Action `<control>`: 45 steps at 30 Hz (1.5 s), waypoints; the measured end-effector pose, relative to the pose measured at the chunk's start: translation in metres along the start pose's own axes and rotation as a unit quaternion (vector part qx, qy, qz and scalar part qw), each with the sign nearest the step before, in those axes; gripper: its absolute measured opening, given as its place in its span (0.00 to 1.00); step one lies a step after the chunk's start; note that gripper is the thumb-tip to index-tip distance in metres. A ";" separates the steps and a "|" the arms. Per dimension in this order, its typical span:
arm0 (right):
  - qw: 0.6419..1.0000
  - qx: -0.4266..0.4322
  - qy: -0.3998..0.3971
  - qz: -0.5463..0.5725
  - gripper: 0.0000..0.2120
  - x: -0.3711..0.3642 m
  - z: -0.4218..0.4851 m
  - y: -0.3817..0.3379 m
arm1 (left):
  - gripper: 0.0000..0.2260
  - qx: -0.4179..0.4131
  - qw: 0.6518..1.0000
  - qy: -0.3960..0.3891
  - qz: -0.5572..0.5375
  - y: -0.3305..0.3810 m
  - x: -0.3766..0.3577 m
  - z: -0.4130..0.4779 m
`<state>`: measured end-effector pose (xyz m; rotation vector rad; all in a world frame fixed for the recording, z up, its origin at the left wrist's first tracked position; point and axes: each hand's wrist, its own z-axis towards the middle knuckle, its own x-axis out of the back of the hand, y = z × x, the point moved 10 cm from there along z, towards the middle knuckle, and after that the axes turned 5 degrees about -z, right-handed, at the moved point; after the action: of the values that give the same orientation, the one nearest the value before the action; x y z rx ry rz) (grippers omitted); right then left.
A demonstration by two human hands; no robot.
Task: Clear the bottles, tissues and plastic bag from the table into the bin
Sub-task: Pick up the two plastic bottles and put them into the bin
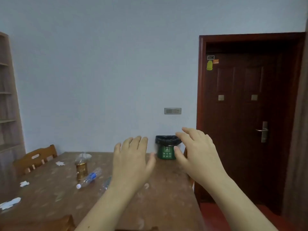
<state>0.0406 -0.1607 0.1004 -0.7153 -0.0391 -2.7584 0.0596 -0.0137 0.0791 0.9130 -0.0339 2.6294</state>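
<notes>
A person's left hand [132,160] and right hand [198,152] are raised over a brown table [163,205], fingers spread and holding nothing; a green bin [166,150] with a black liner stands past the table's far edge, between the hands; a clear bottle [89,178] lies on its side left of the left wrist; white tissues [24,183] are scattered near the table's left side; a gold lantern [81,169] stands just behind the bottle.

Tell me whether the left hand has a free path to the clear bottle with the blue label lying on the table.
Probably yes. The left hand is open and empty, the bottle lies just to its left, and nothing sits between them. The gold lantern stands behind the bottle, not in the path.
</notes>
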 end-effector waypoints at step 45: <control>0.958 0.058 -0.226 0.168 0.23 -0.460 0.025 -0.169 | 0.23 0.232 0.955 -0.152 0.106 -0.393 -0.232 -0.047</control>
<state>0.3879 0.1288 -0.0904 -1.1836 -0.1583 -2.2063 0.3336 0.2852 -0.1347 1.5440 0.4515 2.7106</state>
